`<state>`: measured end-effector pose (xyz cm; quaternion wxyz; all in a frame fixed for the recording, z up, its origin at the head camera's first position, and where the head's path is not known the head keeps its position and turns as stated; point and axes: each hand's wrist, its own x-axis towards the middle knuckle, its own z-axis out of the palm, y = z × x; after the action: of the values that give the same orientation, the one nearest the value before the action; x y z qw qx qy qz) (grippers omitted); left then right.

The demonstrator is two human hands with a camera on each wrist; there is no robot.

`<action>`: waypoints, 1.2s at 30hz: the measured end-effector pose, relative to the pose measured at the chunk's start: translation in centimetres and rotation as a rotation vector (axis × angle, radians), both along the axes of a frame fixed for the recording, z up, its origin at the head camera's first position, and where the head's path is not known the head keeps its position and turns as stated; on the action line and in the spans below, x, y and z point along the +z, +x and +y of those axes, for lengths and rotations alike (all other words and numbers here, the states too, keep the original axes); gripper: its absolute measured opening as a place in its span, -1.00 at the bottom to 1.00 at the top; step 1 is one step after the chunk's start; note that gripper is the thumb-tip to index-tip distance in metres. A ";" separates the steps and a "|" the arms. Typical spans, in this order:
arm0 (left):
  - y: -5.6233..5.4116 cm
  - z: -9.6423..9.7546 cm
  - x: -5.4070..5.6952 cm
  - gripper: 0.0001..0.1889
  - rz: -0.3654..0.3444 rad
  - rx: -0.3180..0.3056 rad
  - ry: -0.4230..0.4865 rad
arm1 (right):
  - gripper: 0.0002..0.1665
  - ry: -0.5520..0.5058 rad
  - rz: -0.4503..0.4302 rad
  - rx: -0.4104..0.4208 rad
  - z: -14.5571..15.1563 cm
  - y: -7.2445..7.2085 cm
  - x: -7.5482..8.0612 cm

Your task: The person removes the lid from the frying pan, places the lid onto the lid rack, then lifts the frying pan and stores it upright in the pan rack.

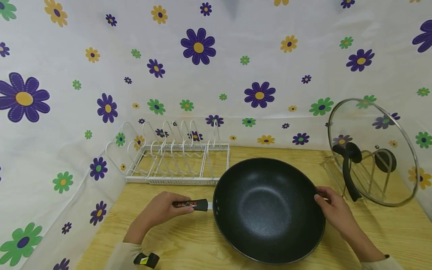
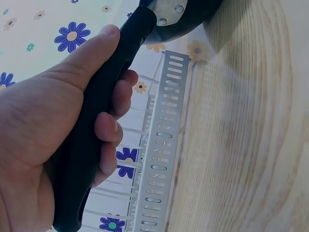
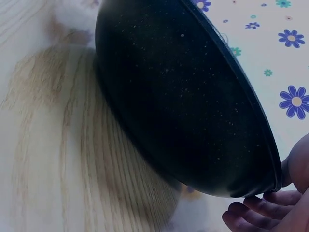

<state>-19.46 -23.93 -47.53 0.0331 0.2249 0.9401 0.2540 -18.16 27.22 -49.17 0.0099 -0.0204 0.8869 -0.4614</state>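
A black wok (image 1: 264, 210) with a speckled coating is held in both hands over the front of the table. My left hand (image 1: 167, 207) grips its black handle (image 1: 199, 204); in the left wrist view the fingers curl round that handle (image 2: 104, 101) with the thumb along it. On the opposite side my right hand (image 1: 334, 212) pinches the rim, thumb on the inside and fingers beneath. From the right wrist view the wok's dark outer side (image 3: 183, 96) shows close over the wood, casting a shadow there.
A white wire dish rack (image 1: 182, 181) stands behind the wok at the back left. At the right, a glass lid (image 1: 413, 150) with a black handle leans upright in a wire stand (image 1: 371, 176). Flower-patterned sheeting (image 1: 236, 75) hangs behind and left of the wooden table (image 1: 189, 240).
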 end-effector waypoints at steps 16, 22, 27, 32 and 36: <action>1.7 0.6 0.2 -0.42 -0.053 0.080 -0.012 | -0.44 -0.022 -0.002 0.015 -0.5 -1.9 0.4; 2.6 1.2 0.1 -0.43 -0.067 0.124 -0.001 | -0.44 -0.009 -0.012 0.010 -0.6 -2.7 0.7; 3.5 1.5 0.3 -0.40 -0.086 0.151 0.027 | -0.46 -0.004 -0.019 0.000 -0.8 -3.5 0.9; 4.2 1.7 0.4 -0.37 -0.106 0.179 0.031 | -0.44 -0.010 -0.047 -0.004 -1.0 -4.2 1.2; 4.6 1.9 0.3 -0.39 -0.123 0.197 0.038 | -0.44 -0.026 -0.077 -0.014 -1.3 -4.6 1.6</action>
<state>-14.90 -22.06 -47.25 0.0611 0.1161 0.9488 0.2873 -22.76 25.88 -47.53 0.0405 0.0034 0.8799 -0.4734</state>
